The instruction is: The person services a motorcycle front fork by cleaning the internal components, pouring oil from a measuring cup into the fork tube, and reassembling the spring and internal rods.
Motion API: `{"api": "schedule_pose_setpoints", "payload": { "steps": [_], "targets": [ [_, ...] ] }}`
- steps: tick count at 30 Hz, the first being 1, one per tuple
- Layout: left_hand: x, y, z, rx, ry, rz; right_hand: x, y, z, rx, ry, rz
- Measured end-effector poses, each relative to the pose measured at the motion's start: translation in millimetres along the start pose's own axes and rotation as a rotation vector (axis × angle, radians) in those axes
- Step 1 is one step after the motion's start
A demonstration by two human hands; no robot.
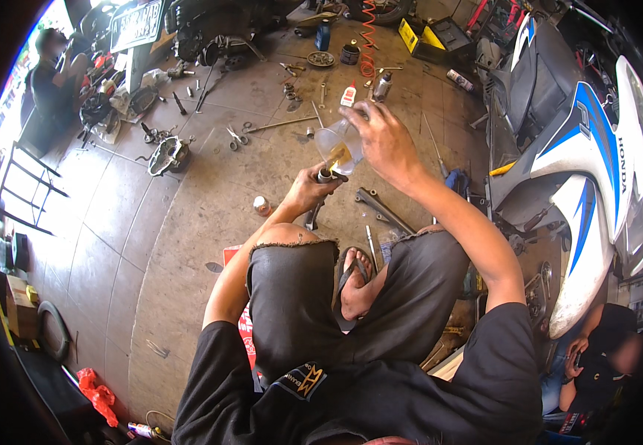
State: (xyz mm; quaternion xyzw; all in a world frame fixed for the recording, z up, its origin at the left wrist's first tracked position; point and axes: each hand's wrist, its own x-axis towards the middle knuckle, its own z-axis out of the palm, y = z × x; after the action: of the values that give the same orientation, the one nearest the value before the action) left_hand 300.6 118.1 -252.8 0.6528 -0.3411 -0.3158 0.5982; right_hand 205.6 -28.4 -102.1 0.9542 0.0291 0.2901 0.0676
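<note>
My right hand (389, 141) is closed on the rim of a clear plastic cup (327, 139), which is tilted down toward the left. Amber oil (338, 156) has gathered at its low side, right by the open top of a metal tube (324, 176). My left hand (306, 190) is wrapped round that tube, holding it roughly upright between my knees. Most of its lower part is hidden behind my hand and leg. A small jar (262, 205) stands on the floor left of my left forearm. Just beyond the cup are a white bottle with a red cap (348, 95) and a dark bottle (382, 87).
White and blue motorcycle panels (585, 148) stand at my right. Scissors (237, 138), a metal engine cover (168, 156) and loose parts lie on the floor. A metal fork leg (384, 210) lies before my knee. One person (603, 363) sits lower right, another (50, 89) far left.
</note>
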Motion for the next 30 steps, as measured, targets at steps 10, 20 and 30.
{"api": "schedule_pose_setpoints", "payload": {
  "steps": [10,20,30],
  "targets": [
    [1.4,-1.0,1.1,0.035,0.005,0.016,-1.0,-2.5,-0.6,-0.025,-0.017,-0.003],
    [0.8,-0.2,1.4,0.043,0.016,0.012,-0.6,-2.6,-0.4,-0.044,-0.016,-0.018],
    [-0.5,6.4,1.8,0.089,0.021,0.007,-0.8,-2.6,-1.5,-0.043,-0.009,-0.021]
  ]
}}
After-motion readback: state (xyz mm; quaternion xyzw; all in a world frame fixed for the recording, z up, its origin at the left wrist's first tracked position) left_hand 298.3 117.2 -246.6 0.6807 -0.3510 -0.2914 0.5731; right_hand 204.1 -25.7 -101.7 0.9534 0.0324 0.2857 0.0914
